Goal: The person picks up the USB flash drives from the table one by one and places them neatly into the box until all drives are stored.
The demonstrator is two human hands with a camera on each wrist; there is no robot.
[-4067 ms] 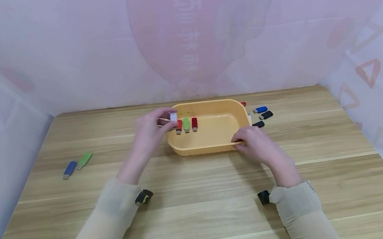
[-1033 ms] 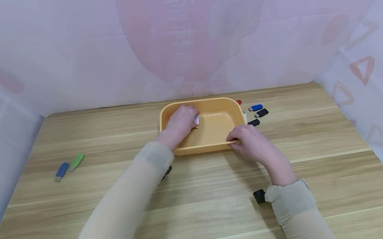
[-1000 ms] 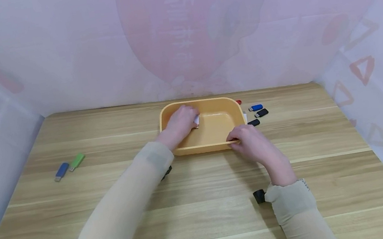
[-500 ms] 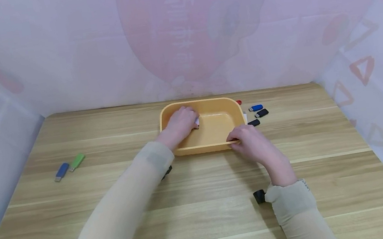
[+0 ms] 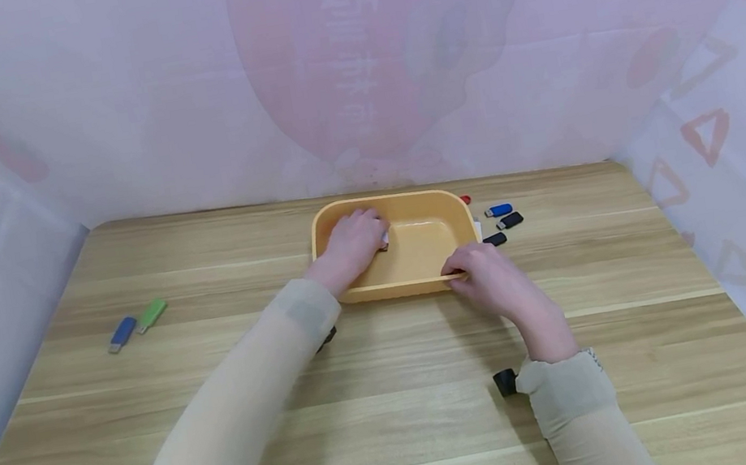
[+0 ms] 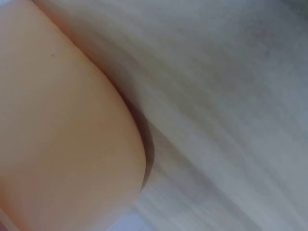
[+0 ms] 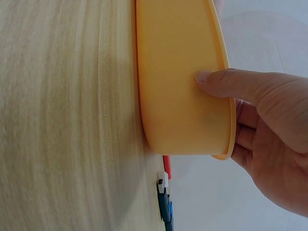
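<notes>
Left hand (image 5: 350,243) inside yellow tray (image 5: 422,261), fingers curled on a white stick (image 5: 385,239), right hand (image 5: 492,281) gripping tray's near rim, wooden table (image 5: 400,392).

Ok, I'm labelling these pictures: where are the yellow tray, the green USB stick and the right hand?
yellow tray (image 5: 438,203), head view, bare far rim.
green USB stick (image 5: 151,312), head view, middle of its body.
right hand (image 5: 492,282), head view, back of the hand.
</notes>
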